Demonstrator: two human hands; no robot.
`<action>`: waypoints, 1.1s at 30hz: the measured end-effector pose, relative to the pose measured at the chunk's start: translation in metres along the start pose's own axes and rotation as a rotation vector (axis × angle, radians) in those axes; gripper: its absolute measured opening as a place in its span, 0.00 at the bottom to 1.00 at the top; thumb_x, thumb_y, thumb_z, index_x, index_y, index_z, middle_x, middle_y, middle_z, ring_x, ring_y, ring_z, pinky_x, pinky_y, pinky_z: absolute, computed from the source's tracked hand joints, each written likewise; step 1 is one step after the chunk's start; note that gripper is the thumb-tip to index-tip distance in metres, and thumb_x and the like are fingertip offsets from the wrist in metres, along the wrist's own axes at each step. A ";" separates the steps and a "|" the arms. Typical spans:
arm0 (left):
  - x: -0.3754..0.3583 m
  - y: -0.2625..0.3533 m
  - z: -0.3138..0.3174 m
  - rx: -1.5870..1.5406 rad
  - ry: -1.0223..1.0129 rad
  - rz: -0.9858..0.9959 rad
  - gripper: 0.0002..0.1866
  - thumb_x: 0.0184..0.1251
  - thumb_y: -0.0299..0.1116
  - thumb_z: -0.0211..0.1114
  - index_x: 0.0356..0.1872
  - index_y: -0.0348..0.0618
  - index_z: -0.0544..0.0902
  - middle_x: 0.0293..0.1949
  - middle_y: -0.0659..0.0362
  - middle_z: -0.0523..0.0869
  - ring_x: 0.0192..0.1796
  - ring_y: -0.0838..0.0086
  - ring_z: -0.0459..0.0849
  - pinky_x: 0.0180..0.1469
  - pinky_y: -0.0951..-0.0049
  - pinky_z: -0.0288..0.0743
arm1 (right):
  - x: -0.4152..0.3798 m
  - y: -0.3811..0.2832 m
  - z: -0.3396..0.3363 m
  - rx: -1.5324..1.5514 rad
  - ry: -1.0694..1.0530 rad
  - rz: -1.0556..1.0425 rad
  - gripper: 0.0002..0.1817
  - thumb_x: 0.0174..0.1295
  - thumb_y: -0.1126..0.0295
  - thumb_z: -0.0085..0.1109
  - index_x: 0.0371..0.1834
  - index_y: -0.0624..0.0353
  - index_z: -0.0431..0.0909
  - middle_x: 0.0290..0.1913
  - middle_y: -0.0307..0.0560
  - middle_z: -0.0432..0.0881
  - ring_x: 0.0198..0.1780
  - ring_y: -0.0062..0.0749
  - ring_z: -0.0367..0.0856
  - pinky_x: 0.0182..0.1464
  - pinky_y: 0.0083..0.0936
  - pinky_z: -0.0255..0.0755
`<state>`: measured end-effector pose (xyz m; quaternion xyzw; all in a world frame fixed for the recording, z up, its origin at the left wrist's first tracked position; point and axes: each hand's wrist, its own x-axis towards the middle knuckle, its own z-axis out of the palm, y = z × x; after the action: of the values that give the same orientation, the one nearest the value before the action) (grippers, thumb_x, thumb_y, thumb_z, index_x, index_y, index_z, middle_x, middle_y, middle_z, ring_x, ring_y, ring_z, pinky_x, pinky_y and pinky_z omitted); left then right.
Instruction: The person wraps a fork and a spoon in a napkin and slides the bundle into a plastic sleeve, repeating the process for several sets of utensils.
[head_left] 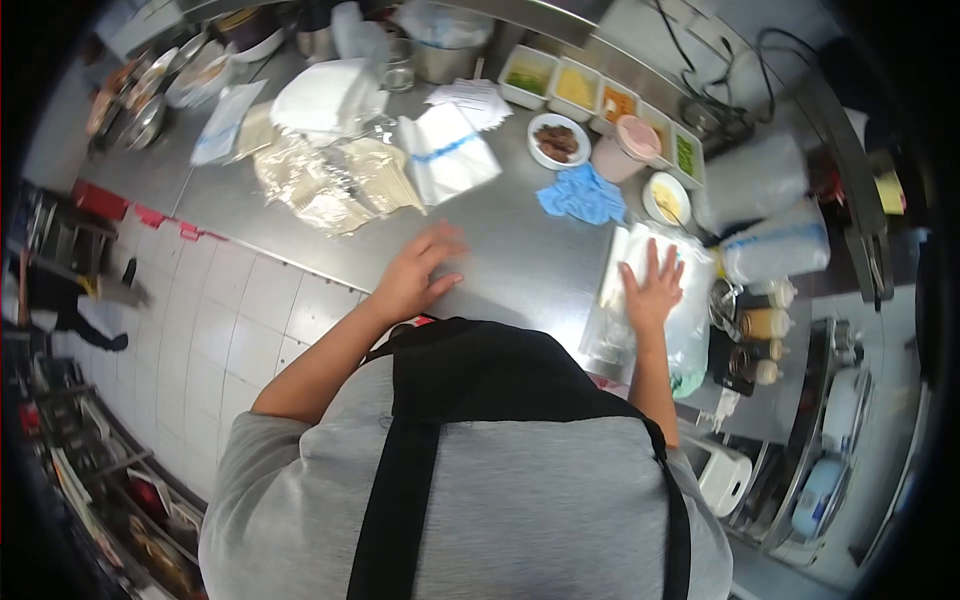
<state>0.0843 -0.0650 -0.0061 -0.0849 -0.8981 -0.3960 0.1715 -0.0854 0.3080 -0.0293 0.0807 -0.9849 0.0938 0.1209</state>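
Observation:
My left hand (422, 268) is over the steel counter (500, 245) near its front edge, fingers apart and slightly blurred, with nothing in it. Flat on a stack of clear plastic bags (675, 310) at the right lies my right hand (655, 285), fingers spread. White paper (622, 265) shows under and beside that hand. Beyond my left hand are a folded white cloth with a blue stripe (450, 150) and a crinkled clear pack of beige items (340, 180). A crumpled blue cloth (583, 193) sits between the hands, farther back.
Food containers (575, 88) line the back right, by a bowl of brown pieces (558, 141), a lidded pink tub (626, 148) and a small yellow-filled bowl (667, 198). Sauce bottles (765, 323) stand at the right. Metal bowls (146, 122) are far left. Another person's leg (85, 325) shows at left.

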 end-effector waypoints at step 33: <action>0.129 -0.219 -0.260 0.373 -0.233 -0.126 0.12 0.45 0.27 0.75 0.34 0.43 0.85 0.36 0.59 0.85 0.39 0.65 0.81 0.43 0.68 0.74 | -0.028 -0.179 -0.005 0.668 -0.045 -0.302 0.09 0.55 0.71 0.65 0.40 0.57 0.84 0.48 0.51 0.81 0.53 0.45 0.76 0.57 0.35 0.69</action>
<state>-0.0359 -0.4024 0.0561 -0.0407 -0.9731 -0.2202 0.0542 -0.0250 0.1388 -0.0022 0.2623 -0.8795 0.3893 0.0788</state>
